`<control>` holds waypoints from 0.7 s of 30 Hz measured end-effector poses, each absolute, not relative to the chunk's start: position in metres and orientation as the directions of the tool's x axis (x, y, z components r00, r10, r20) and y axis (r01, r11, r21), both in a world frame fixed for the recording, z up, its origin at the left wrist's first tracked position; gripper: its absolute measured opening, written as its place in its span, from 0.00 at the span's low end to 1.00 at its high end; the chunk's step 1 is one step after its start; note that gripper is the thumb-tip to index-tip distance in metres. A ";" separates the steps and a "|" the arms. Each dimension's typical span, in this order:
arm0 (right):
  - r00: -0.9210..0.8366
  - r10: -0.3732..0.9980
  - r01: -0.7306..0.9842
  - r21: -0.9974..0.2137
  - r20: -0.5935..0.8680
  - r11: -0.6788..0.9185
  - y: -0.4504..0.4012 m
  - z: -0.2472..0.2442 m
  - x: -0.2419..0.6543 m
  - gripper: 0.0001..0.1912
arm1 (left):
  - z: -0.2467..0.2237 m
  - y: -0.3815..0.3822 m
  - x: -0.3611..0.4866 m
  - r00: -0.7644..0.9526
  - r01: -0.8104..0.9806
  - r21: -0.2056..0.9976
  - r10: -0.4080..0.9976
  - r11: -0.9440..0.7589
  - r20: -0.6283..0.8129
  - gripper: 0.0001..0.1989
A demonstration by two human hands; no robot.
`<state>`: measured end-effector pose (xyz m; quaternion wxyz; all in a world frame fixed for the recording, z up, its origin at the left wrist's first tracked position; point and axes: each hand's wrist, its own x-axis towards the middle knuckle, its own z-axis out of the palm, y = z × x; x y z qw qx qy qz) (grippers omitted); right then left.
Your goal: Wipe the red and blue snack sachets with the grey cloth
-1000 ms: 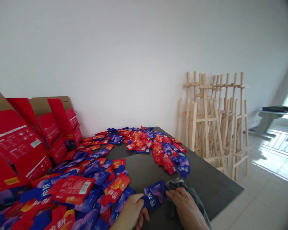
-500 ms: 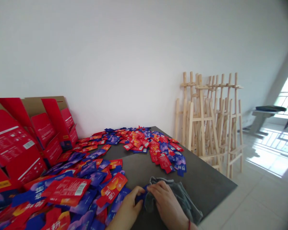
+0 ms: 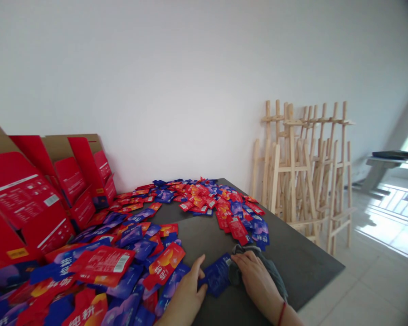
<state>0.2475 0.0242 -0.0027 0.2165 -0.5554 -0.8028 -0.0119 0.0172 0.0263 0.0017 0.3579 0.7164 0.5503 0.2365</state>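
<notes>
A dark blue pouch point(image 3: 218, 275) lies on the dark tabletop between my two hands. My left hand point(image 3: 187, 294) holds its near left end between the thumb and curled fingers, with the index finger stretched out forward. At the pouch's right edge my right hand point(image 3: 256, 277) presses down on a bunched grey-green cloth point(image 3: 275, 274). The fingers are closed over the cloth, which touches the pouch. Just left of my left hand lie many loose red-orange and blue-purple pouches point(image 3: 165, 265) in a heap.
Red cardboard boxes point(image 3: 23, 194) with open flaps stand at the left. More pouches point(image 3: 238, 213) are spread along the table's back and right side. The table edge point(image 3: 313, 243) runs diagonally at the right, with wooden easels point(image 3: 292, 172) beyond it against the wall.
My right hand has moved right with the cloth, away from my left hand, uncovering most of the blue pouch. My left index finger has straightened. The view has shifted slightly.
</notes>
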 end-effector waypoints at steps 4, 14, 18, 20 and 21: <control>-0.252 0.881 0.919 -0.185 0.399 0.347 0.022 0.011 0.252 0.25 | -0.003 0.025 0.018 0.269 0.589 0.795 0.963 -0.148 -0.020 0.37; -0.499 0.736 0.741 -0.215 0.458 0.636 0.003 -0.003 0.184 0.15 | -0.010 0.028 0.014 0.374 0.464 0.862 0.927 -0.206 0.020 0.37; -0.456 0.782 0.783 -0.226 0.426 0.580 0.002 -0.007 0.202 0.17 | -0.009 0.025 0.015 0.367 0.506 0.841 0.930 -0.190 -0.011 0.36; -0.417 0.821 0.815 -0.239 0.390 0.528 0.001 -0.006 0.217 0.19 | -0.006 0.025 0.015 0.371 0.508 0.841 0.928 -0.183 -0.023 0.35; -0.390 0.842 0.832 -0.248 0.373 0.496 0.001 -0.005 0.225 0.21 | -0.004 0.025 0.015 0.371 0.505 0.844 0.928 -0.179 -0.025 0.35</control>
